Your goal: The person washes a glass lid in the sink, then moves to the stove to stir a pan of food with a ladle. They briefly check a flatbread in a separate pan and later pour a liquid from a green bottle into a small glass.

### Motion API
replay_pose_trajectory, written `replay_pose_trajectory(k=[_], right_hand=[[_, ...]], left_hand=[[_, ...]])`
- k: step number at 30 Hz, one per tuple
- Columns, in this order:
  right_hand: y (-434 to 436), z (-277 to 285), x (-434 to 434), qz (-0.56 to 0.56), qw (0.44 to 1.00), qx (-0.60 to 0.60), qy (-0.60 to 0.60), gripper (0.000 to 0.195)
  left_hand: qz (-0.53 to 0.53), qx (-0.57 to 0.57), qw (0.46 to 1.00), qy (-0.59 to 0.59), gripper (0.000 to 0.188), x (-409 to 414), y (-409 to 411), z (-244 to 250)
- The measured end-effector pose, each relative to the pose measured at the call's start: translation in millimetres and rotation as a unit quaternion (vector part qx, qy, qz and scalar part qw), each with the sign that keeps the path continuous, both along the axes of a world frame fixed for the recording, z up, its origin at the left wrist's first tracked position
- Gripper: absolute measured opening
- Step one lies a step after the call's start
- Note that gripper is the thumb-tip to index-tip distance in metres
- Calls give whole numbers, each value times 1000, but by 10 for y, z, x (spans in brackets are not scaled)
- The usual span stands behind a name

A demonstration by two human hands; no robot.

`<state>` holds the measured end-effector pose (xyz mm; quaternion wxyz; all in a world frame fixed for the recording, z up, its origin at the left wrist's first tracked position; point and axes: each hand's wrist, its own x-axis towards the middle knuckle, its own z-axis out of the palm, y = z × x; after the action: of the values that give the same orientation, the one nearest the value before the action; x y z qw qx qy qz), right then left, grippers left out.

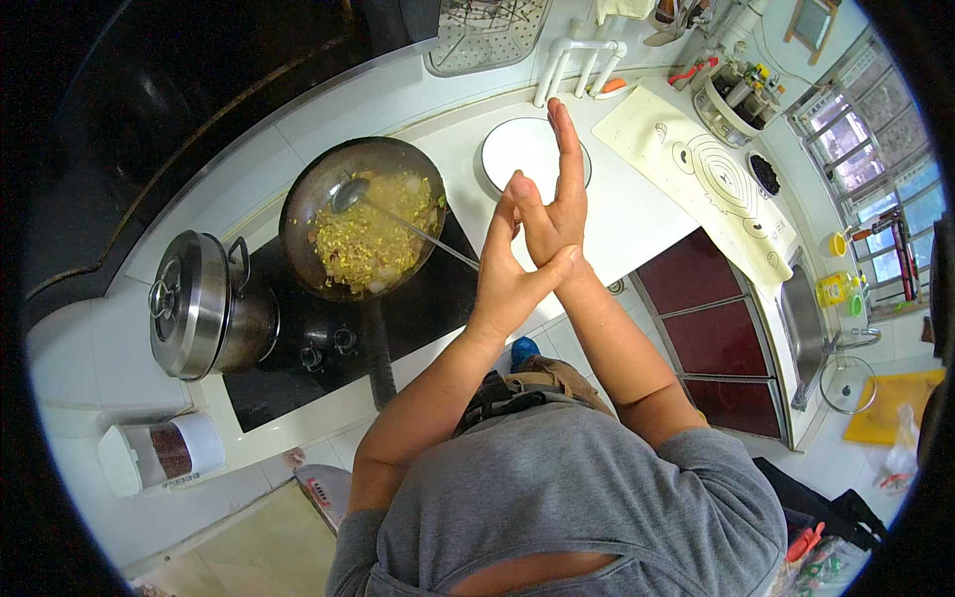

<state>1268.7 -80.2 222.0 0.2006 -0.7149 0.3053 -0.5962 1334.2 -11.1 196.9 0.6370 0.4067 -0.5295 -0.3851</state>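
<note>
Over the counter edge, my left hand (pixel 503 280) is wrapped around the lower palm and wrist of my right hand (pixel 559 201), its thumb across the wrist. The right hand is raised, its fingers straight and its thumb apart, and holds nothing. Left of them a dark wok (pixel 298 201) sits on the black cooktop (pixel 298 388). In it lies yellowish chopped food (pixel 365 246). A metal ladle (pixel 349 195) rests in the wok, its handle running towards my left hand, which hides the end. A white round plate (pixel 515 149) on the counter is partly hidden behind my right hand.
A lidded steel pot (pixel 201 306) stands left of the wok, whose handle (pixel 379 358) points towards me. A patterned cream mat (pixel 671 149) covers the right counter, near a rack of seasoning containers (pixel 731 104). Farther right are the sink (pixel 802 328) and a glass lid (pixel 847 384).
</note>
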Motion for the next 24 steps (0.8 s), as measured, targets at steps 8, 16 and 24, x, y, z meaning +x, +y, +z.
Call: replay_pose_trajectory(k=[8,16,24], right_hand=[[-6,36,-30,163,977,-23,-132,114],[70,247,-246,598,635,280,-401,122],[108,264,-266,624,617,267,-398,121]], left_hand=[[92,-98,978,-160,91,-78,106,150],[134,-180,931,-287,55,-36,292,372],[147,-211,897,-359,47,-81,315,467]])
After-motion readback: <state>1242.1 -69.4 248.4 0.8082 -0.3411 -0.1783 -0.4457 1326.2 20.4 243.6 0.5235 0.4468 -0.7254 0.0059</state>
